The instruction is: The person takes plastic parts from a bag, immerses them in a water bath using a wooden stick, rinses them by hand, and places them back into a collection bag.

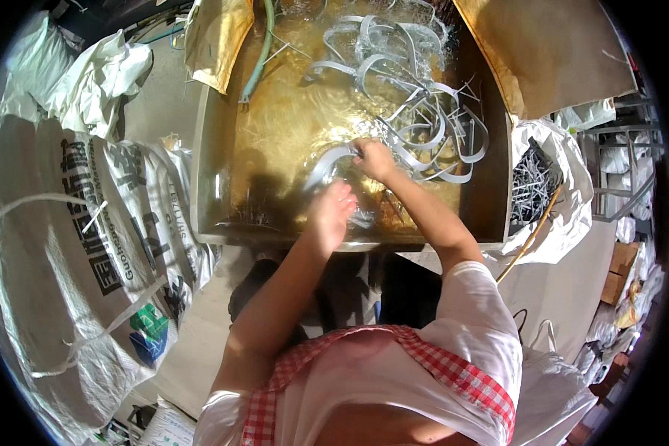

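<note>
Centrally, a pale grey flexible strip bends in an arc just above the middle of the frame, over shallow, rippling liquid that glints gold. Its upper right end is pinched in the right hand, whose fingers are closed narrowly on it. From there its long axis runs left and curves down, so the other end points toward the lower left. The right hand is the nearer one, being at the strip; the left hand is just below the arc, fingers loosely bent and parted from the thumb, with nothing visible in it. Whether its fingertips brush the strip, blur makes it impossible to tell.

Up and to the right of both hands lies a tangle of similar strips, looped and partly wet, reaching the top of the frame. All this sits in a rectangular metal tank. A green hose hangs into its upper left, and a brownish panel leans at the upper right.

Beyond the tank, at the right, an open white sack holds cut grey pieces, with a thin stick slanting beside it. A large printed woven sack fills the left. At the bottom are the wearer's white shirt and red checked apron.
</note>
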`<control>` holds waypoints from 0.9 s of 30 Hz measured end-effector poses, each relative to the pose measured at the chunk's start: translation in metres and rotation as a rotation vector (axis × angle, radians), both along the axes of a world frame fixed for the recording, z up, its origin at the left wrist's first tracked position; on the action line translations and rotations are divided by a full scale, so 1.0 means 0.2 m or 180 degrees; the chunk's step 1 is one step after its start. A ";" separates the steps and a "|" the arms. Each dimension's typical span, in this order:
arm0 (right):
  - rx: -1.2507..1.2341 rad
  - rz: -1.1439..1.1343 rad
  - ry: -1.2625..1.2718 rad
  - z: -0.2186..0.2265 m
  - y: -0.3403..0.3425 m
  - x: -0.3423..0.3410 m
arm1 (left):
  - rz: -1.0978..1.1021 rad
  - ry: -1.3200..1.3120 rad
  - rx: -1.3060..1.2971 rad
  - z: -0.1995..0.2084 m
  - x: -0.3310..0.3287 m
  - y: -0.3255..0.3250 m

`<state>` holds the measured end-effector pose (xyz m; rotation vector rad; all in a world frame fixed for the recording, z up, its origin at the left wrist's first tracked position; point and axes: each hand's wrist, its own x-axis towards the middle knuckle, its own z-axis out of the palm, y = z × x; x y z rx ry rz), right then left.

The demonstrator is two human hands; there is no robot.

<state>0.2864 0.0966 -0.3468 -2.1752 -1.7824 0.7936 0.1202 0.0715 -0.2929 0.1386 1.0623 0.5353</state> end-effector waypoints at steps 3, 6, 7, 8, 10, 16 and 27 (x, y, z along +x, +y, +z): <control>0.0957 -0.0280 0.0295 0.37 -0.12 -0.10 | 0.0758 -0.0407 -0.0139 -0.03 0.01 0.08; 0.1746 0.0068 0.0085 0.36 -0.25 -0.11 | 0.1348 -0.0614 0.0003 0.01 -0.02 0.20; 0.1575 0.0041 0.0448 0.35 -0.27 -0.11 | 0.1437 -0.0515 0.0133 0.01 -0.03 0.22; 0.1394 0.0012 0.0809 0.31 -0.30 -0.10 | 0.1525 -0.0412 0.0260 0.02 -0.04 0.23; 0.1531 -0.0134 0.0961 0.23 -0.33 0.01 | 0.1061 -0.0053 0.1365 0.10 -0.09 0.23; 0.1572 -0.3427 0.0900 0.04 -0.19 0.45 | 0.1271 0.1618 0.2737 0.11 -0.19 0.30; 0.1975 -0.1160 0.0299 0.37 -0.18 -0.08 | -0.1421 0.3138 0.5842 0.24 -0.22 0.26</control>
